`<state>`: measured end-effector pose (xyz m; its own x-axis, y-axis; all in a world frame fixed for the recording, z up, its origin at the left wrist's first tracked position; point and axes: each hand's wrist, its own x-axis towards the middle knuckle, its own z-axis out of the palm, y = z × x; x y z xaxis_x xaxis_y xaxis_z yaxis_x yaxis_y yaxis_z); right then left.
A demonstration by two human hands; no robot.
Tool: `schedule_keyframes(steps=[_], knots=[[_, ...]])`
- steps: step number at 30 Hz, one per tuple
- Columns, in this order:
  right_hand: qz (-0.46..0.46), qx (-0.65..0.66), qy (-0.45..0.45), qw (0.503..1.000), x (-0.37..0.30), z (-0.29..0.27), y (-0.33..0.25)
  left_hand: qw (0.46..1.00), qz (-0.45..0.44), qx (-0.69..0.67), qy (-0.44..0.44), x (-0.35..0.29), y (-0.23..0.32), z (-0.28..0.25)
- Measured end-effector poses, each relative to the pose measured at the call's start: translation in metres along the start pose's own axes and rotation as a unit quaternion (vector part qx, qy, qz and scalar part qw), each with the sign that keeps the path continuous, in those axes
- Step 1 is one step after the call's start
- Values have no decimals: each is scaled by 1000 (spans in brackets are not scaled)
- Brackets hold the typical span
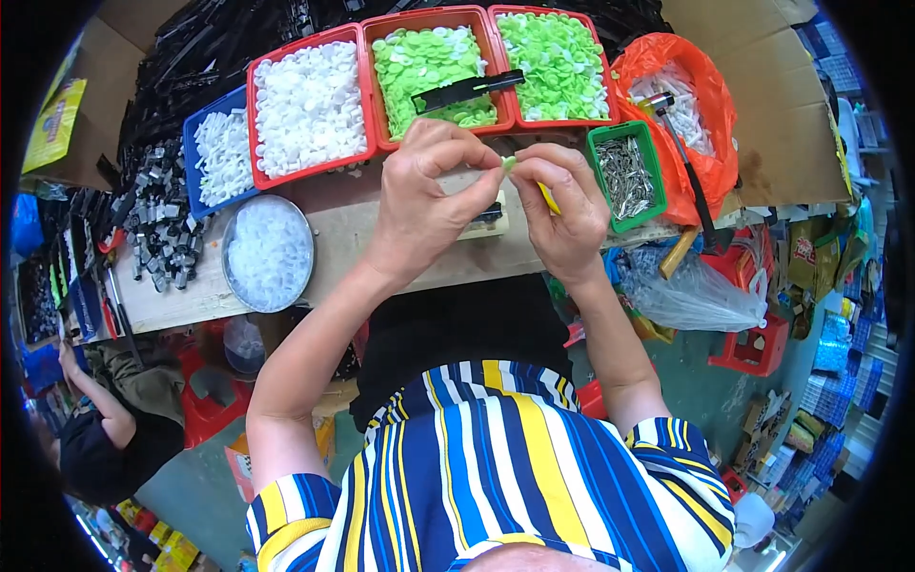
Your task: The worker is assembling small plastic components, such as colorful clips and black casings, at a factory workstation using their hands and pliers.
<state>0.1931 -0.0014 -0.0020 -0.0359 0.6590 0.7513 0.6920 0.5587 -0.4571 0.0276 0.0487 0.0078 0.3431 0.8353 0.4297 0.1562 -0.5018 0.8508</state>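
Above the bench's near edge, my left hand pinches thumb and forefinger at one side of a small light-green plastic piece. My right hand closes its fingertips on the piece's other side. A yellow stick-like thing is also held in the right hand's fingers; most of it is hidden. Beneath the hands sits a pale block with a black part on it, partly covered by the left hand. Just beyond, a long black plastic part lies across the middle red bin.
Another red bin holds white discs; a third holds green ones. A blue bin, metal dish, green tray of metal pins and red bag stand around. A hammer leans over the bag. Another person sits left.
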Motion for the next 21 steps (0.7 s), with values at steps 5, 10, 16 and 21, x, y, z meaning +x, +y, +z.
schedule_keyframes(steps=[5,10,16,21], knots=[[40,48,38,997,0,-9,-10,963,-219,-154,-38,-8,1,1],[63,83,35,994,-2,-12,-4,903,-329,-271,-58,-9,7,7],[58,81,36,994,-5,-15,-3,898,-322,-296,-54,-9,6,15],[80,110,34,990,-8,-13,-2,873,-343,-343,-53,-11,6,15]])
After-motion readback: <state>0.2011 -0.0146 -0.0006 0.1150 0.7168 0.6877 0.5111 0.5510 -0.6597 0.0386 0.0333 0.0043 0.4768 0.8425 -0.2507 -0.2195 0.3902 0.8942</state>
